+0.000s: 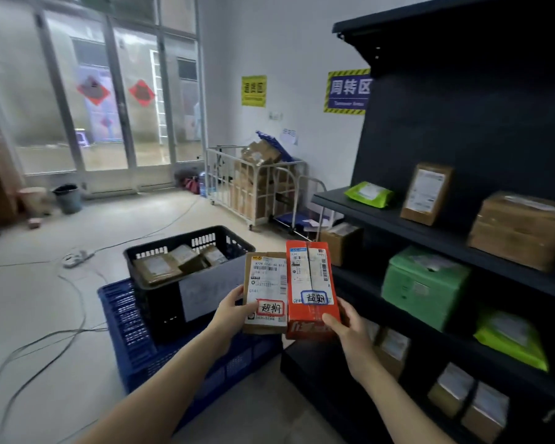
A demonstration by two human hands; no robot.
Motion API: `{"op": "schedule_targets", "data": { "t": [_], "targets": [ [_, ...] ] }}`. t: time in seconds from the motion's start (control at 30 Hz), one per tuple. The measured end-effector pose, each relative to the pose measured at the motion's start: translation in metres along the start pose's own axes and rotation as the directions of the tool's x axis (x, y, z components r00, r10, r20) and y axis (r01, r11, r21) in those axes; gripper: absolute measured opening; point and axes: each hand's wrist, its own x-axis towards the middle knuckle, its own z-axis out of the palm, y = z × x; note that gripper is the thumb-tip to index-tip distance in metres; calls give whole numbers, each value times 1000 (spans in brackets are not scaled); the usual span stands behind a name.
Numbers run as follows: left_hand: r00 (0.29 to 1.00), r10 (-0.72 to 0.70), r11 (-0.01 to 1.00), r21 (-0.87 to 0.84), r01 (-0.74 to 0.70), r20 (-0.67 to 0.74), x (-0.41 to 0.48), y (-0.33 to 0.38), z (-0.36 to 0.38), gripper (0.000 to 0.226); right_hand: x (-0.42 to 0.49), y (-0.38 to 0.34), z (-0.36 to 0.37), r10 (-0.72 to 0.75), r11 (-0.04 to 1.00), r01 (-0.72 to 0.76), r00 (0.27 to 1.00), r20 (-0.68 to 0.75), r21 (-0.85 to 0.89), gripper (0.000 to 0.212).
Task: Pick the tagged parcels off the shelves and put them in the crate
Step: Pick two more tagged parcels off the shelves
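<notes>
My left hand grips a brown cardboard parcel with a white label and a red-framed handwritten tag. Beside it, touching, my right hand holds a red parcel with a blue-framed tag. Both parcels are upright in front of me, between the shelves and the black crate. The crate stands on a blue crate to the left and holds several brown parcels.
Dark shelves on the right carry brown boxes, a green box and lime-green bags. A white wire cart full of cartons stands at the back wall. Cables and a power strip lie on the floor at left.
</notes>
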Motion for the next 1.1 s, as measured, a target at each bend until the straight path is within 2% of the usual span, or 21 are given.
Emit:
{"op": "schedule_targets", "data": {
  "t": [0.17, 0.5, 0.8, 0.93, 1.1],
  "targets": [
    [996, 0, 999, -53, -5, -85, 25, 7, -50, 54, 42, 4, 54, 23, 1000, -23, 993, 114, -8, 28],
    [966, -8, 996, -89, -16, -258, 111, 15, -102, 53, 152, 18, 118, 42, 999, -36, 952, 302, -24, 40],
    [932, -15, 992, -126, -33, -362, 218, 26, -112, 51, 280, 23, 145, 63, 998, -46, 913, 404, -52, 46],
    [917, -60, 986, -165, -7, -395, 246, 24, -126, 51, 315, 36, 165, 80, 996, -54, 894, 441, -71, 39],
    [895, -91, 983, -182, 11, -437, 278, 19, -152, 54, 356, 50, 199, 131, 990, -89, 861, 491, -109, 44]
  ]
}}
